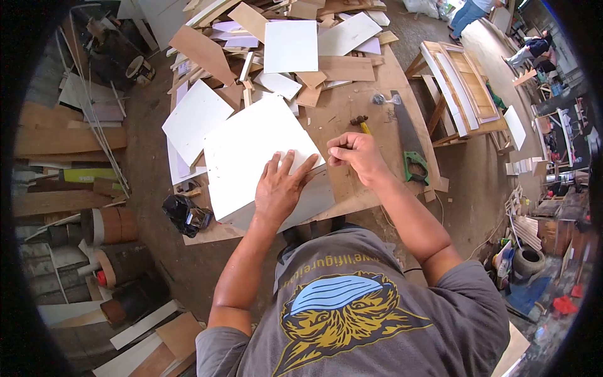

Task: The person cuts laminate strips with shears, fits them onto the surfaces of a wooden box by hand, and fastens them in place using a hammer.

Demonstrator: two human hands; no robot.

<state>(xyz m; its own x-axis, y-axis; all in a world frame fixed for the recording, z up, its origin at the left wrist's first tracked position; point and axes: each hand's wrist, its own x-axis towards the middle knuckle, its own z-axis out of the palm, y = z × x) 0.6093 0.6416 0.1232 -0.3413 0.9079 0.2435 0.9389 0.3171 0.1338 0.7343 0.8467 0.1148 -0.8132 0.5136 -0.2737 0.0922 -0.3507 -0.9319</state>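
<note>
White box point(248, 147) sits at near edge of the wooden table point(392, 66), a bit left of middle, white top up, greyish side facing the person. Left hand point(279, 188) lies palm down on the top, fingers spread, near its right edge. Right hand point(353, 156) is raised just beside the box's right corner, thumb and fingertips pressed together; cannot tell if something small is pinched between them.

Clutter: big pile of offcuts point(342, 68) fills far left of table, wood and white pieces overlapping, crowding the box's far side. Square white panel point(291, 47) rests on top of the pile. Another white panel point(198, 122) lies left of the box, close against it. Black plastic bag point(179, 213) sits at the table's near left corner, contents hard to make out.

Right side: hammer point(360, 122) lies just beyond the right hand, yellow handle partly hidden by it. Handsaw point(408, 129), green handle toward near side, lies along right edge. Small clear item point(386, 99) beside the blade, too small to identify.

Off table: second bench point(461, 88) with framed panel, far right; bucket point(139, 70) on floor, far left; two people far right.
</note>
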